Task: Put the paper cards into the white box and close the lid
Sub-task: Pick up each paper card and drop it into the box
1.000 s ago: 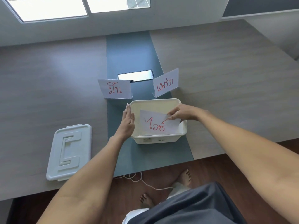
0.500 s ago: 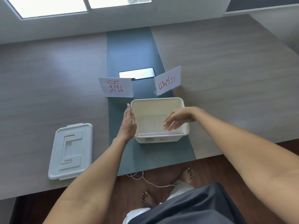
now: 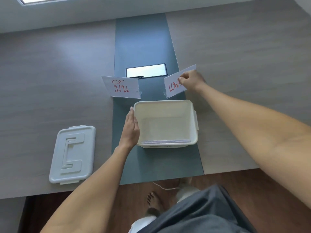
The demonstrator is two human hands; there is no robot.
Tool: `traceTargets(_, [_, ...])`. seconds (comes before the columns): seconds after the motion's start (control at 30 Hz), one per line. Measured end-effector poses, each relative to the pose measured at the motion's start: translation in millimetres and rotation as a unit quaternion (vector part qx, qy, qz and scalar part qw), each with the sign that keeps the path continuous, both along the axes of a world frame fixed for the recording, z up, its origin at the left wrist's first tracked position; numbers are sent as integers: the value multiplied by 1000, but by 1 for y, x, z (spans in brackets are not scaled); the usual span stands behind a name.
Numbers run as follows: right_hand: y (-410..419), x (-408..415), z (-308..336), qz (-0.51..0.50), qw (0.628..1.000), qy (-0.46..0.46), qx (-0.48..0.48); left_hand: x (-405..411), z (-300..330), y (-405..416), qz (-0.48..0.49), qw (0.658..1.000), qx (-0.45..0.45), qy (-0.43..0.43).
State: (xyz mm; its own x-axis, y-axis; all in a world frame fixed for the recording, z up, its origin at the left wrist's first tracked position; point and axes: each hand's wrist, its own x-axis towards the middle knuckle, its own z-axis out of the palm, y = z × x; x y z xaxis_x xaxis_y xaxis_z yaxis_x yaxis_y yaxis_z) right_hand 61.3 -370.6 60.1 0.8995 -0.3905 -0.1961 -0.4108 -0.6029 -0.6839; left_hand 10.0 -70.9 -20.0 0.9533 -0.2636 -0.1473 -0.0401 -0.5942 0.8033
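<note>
The right hand (image 3: 191,79) pinches the upper edge of a standing paper card (image 3: 175,84) with red writing, fingers closed on it. The left hand (image 3: 131,128) is open and flat, its palm against the left wall of the white box (image 3: 193,125), holding nothing. The box sits open between the two forearms, nearer the body than the right hand, with flat cards (image 3: 165,141) lying along its near inner edge. A second standing card (image 3: 122,87) is just beyond the left hand's fingertips. The lid (image 3: 73,154) lies flat on the counter (image 3: 50,81), well to the left of the left hand.
</note>
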Motion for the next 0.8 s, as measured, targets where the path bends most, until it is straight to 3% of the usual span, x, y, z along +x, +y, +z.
traceTargets(0.1, [-17,22,-10,-1,998,-11,-67,4,0,-5,22,1000,3,-2])
traceTargets(0.23, [-39,46,-28,99,982,28,-158,8,-1,-10,43,999,10,-3])
traceTargets(0.43, [-60,73,-56,204,904,174,-332,10,-1,-14,59,998,23,-6])
traceTargets(0.53, [-64,76,-56,198,886,155,-391,9,-1,-13,61,998,29,-9])
traceTargets(0.63, [-64,75,-53,208,889,112,-391,9,-1,-14,63,998,29,-10])
traceTargets(0.8, [-63,66,-49,200,928,74,-305,10,0,-14,62,998,27,-7])
